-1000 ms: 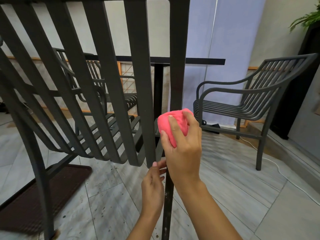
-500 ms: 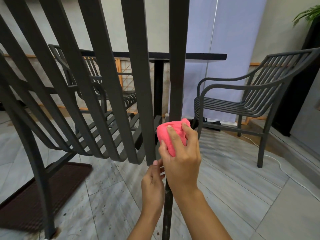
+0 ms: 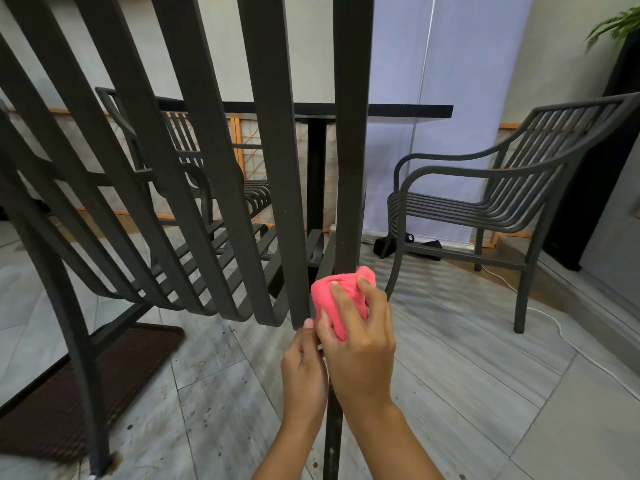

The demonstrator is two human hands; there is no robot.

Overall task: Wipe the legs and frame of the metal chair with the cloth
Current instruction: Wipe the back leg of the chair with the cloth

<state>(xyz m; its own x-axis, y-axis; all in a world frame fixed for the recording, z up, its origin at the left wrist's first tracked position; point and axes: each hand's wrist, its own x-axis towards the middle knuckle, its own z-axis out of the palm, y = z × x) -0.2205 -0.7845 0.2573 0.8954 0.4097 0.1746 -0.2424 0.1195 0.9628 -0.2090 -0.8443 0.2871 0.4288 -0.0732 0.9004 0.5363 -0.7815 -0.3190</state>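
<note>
A dark metal chair point(image 3: 214, 188) with slatted back fills the left and centre, seen from behind. Its right rear upright point(image 3: 349, 140) runs down into a thin, scuffed leg point(image 3: 333, 441). My right hand point(image 3: 360, 341) is shut on a bunched pink cloth point(image 3: 341, 296) and presses it against that upright where back meets seat. My left hand point(image 3: 304, 372) sits just below and to the left, fingers closed around the leg. The leg behind both hands is hidden.
A second matching chair point(image 3: 491, 199) stands at right, a third point(image 3: 194, 174) beyond the slats, with a black table point(image 3: 398, 110) between them. A brown mat point(image 3: 86, 386) lies at lower left. A white cable point(image 3: 561, 337) trails over the tiled floor at right.
My right hand has slid the pink cloth down the upright, closing on my left hand, which stays on the leg. The view has moved closer to the chair.
</note>
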